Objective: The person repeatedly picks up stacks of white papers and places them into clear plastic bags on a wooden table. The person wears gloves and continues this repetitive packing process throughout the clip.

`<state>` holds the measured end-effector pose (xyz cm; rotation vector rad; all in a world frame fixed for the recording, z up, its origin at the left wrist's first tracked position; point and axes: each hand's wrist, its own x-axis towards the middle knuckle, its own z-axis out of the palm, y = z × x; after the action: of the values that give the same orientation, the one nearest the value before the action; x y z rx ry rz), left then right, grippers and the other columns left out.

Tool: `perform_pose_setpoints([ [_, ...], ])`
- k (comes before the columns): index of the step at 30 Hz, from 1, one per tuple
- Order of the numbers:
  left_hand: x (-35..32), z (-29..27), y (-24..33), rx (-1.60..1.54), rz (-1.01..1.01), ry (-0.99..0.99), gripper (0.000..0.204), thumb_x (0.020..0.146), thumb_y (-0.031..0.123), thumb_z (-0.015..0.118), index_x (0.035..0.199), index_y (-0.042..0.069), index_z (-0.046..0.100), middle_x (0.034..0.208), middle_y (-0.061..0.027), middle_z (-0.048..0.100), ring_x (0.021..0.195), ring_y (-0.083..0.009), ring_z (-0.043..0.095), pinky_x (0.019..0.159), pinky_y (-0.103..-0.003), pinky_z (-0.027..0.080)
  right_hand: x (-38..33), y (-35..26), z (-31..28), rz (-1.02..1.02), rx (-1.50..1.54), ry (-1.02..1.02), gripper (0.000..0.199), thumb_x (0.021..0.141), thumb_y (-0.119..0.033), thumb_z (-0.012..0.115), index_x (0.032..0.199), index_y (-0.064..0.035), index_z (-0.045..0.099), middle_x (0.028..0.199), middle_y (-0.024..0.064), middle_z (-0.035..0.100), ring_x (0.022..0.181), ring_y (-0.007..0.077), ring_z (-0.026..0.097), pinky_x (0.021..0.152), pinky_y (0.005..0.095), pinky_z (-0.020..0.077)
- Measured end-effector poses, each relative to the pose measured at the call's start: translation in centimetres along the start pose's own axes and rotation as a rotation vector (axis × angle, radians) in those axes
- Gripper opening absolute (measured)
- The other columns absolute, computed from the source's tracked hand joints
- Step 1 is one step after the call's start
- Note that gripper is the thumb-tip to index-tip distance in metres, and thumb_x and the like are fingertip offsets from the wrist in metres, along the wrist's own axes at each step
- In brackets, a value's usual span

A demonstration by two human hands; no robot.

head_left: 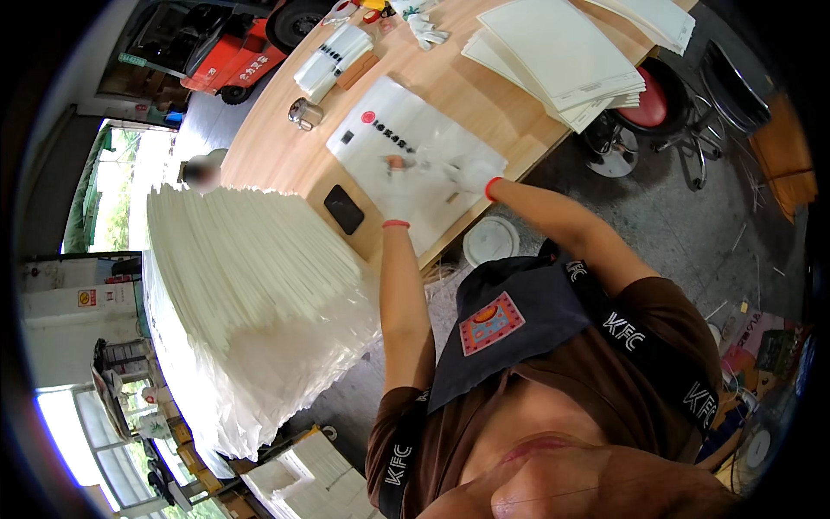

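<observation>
A white printed sheet or flat bag, with a red round mark and a row of black characters, lies on the wooden table. Over its middle is my left hand, in a white glove with a red cuff. A small orange-brown patch shows at its fingertips; I cannot make out whether it is bare skin or a thing. My right hand, gloved the same way, is over the sheet's right edge. Motion blurs the fingers of both hands, and white glove on white sheet hides their outline. Left of the sheet lies a black phone.
A tall stack of white sheets wrapped in clear plastic stands at left. On the table are a glass jar, white bundles, spare gloves and cream sheets. A white bucket and red stool stand beside it.
</observation>
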<state>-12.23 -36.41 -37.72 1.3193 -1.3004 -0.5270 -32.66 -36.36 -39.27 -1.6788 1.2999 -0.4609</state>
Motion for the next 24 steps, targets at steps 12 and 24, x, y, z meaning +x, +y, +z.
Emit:
perform_pose_setpoints([
  [12, -4.9, 7.7, 18.8, 0.121, 0.150, -0.514, 0.014, 0.082, 0.003, 0.057, 0.096, 0.006, 0.059, 0.082, -0.0060, 0.059, 0.068, -0.0134, 0.056, 0.061, -0.029, 0.046, -4.9, -4.1, -5.7, -0.662, -0.140, 0.327, 0.033, 0.089, -0.037, 0.048, 0.107, -0.0140, 0.062, 0.105, 0.0150, 0.063, 0.093, 0.0295, 0.061, 0.079, 0.0360, 0.0488],
  [24, -7.1, 6.0, 6.6, 0.205, -0.058, -0.405, 0.021, 0.089, 0.011, 0.050, 0.108, 0.006, 0.057, 0.104, -0.0141, 0.061, 0.094, -0.0268, 0.059, 0.083, -0.034, 0.046, -8.7, 5.5, -14.9, -0.230, -0.646, 0.441, 0.020, 0.083, -0.021, 0.051, 0.098, -0.0117, 0.062, 0.093, 0.0122, 0.064, 0.087, 0.0315, 0.062, 0.072, 0.0438, 0.0494],
])
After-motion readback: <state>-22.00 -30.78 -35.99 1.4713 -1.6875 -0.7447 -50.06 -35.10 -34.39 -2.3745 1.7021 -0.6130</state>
